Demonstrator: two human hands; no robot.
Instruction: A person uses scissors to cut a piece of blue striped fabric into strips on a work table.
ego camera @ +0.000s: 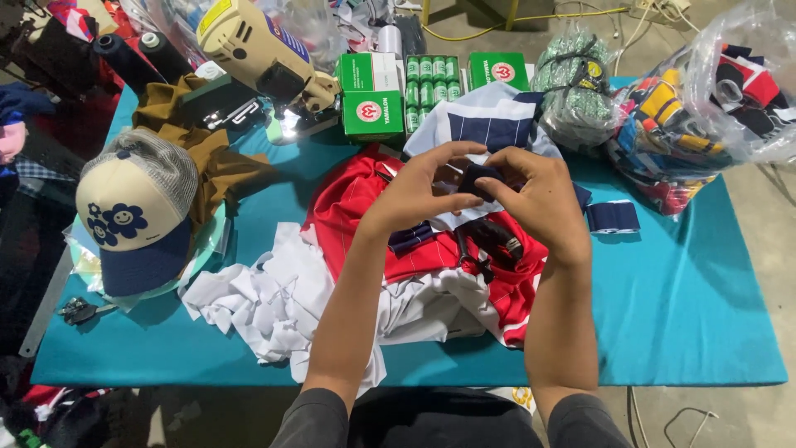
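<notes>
Both my hands meet above the middle of the teal table (680, 299). My left hand (414, 189) and my right hand (535, 195) pinch a small dark navy fabric piece (479, 177) between their fingertips. Under them lies a red pinstriped garment (356, 203) on top of white cloth (274, 303). A navy and white panelled garment (489, 116) lies just behind my hands. Black scissors (489, 241) rest on the red cloth beneath my right wrist.
A cream and navy cap (133, 220) with flower prints sits left, beside brown cloth (211, 158). A handheld cutting machine (257, 54) and green thread boxes (373, 112) stand at the back. Plastic bags of fabric (705, 108) fill the right rear. A navy ribbed strip (613, 216) lies right.
</notes>
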